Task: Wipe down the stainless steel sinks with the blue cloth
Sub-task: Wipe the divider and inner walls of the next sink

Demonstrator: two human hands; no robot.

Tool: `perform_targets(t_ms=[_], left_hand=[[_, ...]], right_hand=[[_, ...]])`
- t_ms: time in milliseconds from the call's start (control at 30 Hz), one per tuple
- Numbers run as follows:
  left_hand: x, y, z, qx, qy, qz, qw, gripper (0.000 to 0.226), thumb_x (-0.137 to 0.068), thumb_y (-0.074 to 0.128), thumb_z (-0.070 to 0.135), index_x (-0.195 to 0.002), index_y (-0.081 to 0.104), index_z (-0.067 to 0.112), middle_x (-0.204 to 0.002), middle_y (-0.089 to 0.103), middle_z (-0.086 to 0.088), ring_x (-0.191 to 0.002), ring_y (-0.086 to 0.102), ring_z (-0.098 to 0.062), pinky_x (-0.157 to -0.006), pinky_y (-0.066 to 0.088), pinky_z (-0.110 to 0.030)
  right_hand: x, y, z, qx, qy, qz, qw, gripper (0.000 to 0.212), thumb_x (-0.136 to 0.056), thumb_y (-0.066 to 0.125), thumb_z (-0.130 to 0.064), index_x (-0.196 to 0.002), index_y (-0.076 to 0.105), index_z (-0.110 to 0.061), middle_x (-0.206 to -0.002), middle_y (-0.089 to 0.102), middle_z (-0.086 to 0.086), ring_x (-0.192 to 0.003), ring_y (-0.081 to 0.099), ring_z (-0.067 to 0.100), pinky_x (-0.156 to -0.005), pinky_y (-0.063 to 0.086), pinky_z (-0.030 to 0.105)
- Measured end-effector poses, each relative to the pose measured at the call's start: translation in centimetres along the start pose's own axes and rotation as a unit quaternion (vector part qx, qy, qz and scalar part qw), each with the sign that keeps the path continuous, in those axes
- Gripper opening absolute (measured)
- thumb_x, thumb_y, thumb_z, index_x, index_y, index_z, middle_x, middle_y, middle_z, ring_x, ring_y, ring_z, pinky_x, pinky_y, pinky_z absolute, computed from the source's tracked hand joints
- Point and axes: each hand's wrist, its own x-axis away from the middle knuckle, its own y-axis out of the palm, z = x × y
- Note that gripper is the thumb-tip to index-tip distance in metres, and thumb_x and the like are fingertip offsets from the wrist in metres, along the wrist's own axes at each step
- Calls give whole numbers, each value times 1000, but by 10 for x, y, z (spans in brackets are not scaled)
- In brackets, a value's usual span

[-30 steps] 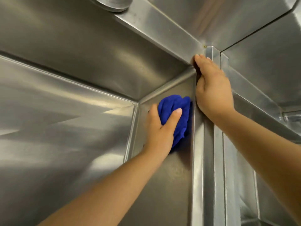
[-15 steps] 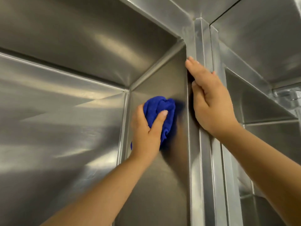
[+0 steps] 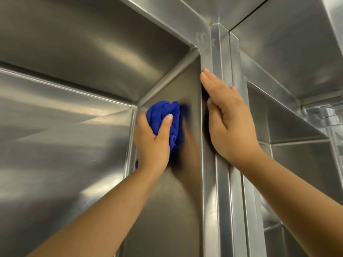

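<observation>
Head view: left hand clutches the bunched cloth against the sink wall, corner just upper left; right hand flat on divider.

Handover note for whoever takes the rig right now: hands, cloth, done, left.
Left hand: grips the bunched cloth and presses it on the right wall of the left sink, near the back corner.
Right hand: lies flat on the divider between the sinks, fingers straight, holding nothing.
Done: cloth is blurred mid-wipe on that wall; how much is already clean cannot be told.
Left: probably the rest of this sink, then the right sink.
</observation>
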Motion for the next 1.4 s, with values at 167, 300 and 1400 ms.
perform_targets(t_ms=[167,300,1400], left_hand=[[34,6,20,23,44,-18,999,22,-81,59,50,-99,50,42,-103,63,15,-98,59,-1,-85,46,-19],[8,11,1,-3,64,48,997,17,-82,57,49,-97,48,44,-100,60,18,-98,57,-1,-88,44,-25],[-38,-32,-98,-153,-182,39,970,51,-89,52,55,-122,46,16,-122,54,-11,-115,50,-34,-98,41,-52]], right_hand=[[0,0,-3,17,-3,-4,1000,57,-89,29,-9,-143,42,-15,-150,39,-3,-141,29,7,-120,12,37],[1,2,-1,24,-12,4,1000,57,-88,28,-9,-143,43,-14,-149,41,-1,-140,32,8,-120,17,43],[1,0,1,24,-16,9,1000,52,-92,33,-7,-141,45,-18,-147,42,-8,-139,33,4,-119,20,43]])
